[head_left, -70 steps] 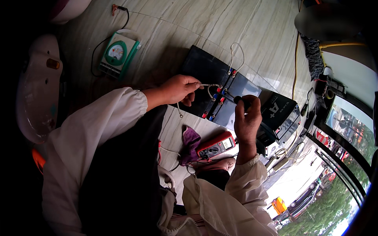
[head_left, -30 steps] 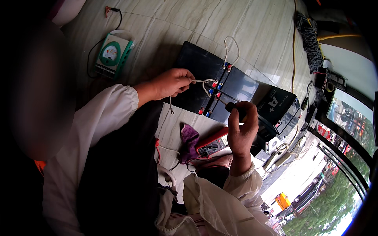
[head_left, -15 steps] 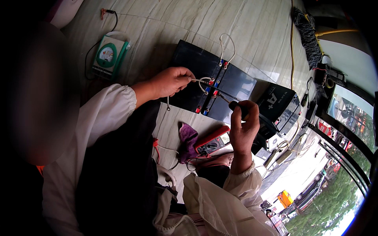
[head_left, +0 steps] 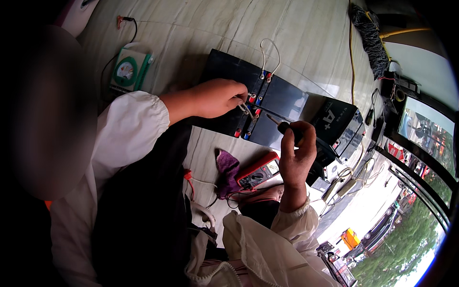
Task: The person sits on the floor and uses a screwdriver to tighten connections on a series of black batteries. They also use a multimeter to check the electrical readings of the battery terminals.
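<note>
Several dark batteries (head_left: 286, 94) stand packed together on the floor, with red and blue terminals along their inner edges. My left hand (head_left: 217, 98) reaches over them from the left, its fingers pinched on a short white cable (head_left: 245, 109) at the middle terminals. The cable's lower end lies close to a red terminal; whether it touches cannot be told. In my right hand (head_left: 297, 158) is a screwdriver (head_left: 283, 126) with a dark handle, its tip pointing up and left, apart from the terminals. Another white cable (head_left: 270, 41) loops between two terminals at the far edge.
A red multimeter (head_left: 260, 173) and a purple cloth (head_left: 226, 168) lie on the near floor. Far left sits a green and cream dial tester (head_left: 128, 71) with a clamp lead. Black boxed batteries (head_left: 332, 119) stand at right, near tangled cords (head_left: 346, 184) and a glass door frame.
My left hand has moved right and slightly down, bringing the white cable's end down to the middle terminals. The screwdriver in my right hand has barely moved.
</note>
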